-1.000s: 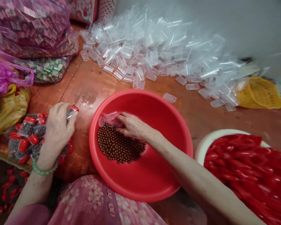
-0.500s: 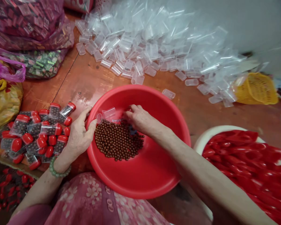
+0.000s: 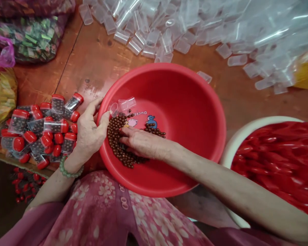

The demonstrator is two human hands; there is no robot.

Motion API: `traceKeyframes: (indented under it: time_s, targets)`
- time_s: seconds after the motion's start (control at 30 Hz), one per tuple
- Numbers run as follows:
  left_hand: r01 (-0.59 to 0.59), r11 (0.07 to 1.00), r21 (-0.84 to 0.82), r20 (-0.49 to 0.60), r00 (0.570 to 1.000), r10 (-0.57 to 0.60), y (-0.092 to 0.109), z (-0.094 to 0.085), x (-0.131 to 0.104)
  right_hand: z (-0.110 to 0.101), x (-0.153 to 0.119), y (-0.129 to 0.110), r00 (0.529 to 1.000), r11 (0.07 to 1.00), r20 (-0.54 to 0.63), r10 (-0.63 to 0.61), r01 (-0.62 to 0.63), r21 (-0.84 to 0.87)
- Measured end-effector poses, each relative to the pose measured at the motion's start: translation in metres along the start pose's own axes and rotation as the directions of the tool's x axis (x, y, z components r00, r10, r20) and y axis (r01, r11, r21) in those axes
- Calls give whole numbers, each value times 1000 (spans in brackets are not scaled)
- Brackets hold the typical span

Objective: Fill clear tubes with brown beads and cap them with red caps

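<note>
My left hand [image 3: 92,128] grips the left rim of a red plastic basin [image 3: 192,102], its thumb over the edge and fingers outside. Inside the basin, a heap of small shiny brown balls [image 3: 115,130] lies on the left of the floor. My right hand [image 3: 141,141] reaches down into the heap with bent fingers. A faint clear edge shows under its fingertips, but what it holds is hidden. Two clear plastic containers, one lying flat [image 3: 127,103] and one with its round mouth showing [image 3: 114,109], rest against the basin's upper left wall. A printed cartoon [image 3: 151,121] shows on the basin floor.
Filled containers with red caps [image 3: 47,126] are heaped left of my left hand. Many clear containers [image 3: 166,37] spread across the back. A white tub of red plastic pieces [image 3: 274,164] stands right. Filled bags [image 3: 33,41] sit at the far left.
My right hand has moved left and toward me, into the balls, spreading the heap and baring more of the printed floor. My left hand stays on the rim. The view has shifted closer.
</note>
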State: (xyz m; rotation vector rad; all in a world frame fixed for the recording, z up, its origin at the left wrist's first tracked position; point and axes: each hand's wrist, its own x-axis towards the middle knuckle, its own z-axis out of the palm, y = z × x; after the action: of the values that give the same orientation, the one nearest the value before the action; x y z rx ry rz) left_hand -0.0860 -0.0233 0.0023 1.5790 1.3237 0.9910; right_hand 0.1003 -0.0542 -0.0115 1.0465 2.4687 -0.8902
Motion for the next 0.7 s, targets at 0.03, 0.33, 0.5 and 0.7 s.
traceKeyframes:
  time_s: [0.03,0.33,0.5,0.7]
  targets:
    - [-1,1000,-3,-1,1000,1,0,0,0,0,-1,-5,1000,1000,16,-11,11,22]
    - [-18,999,48,18,1000,17,0,1,-1,-8,-5,-15,993,940,111,-41,1,342]
    - [-24,999,43,39,999,23,-2,2,0,-7,-5,3,958,514,264,-110,-173,840]
    - [-276,924,264,137,959,247,8,-18,-1,-19,-10,20,955,134,202,-215,-177,975]
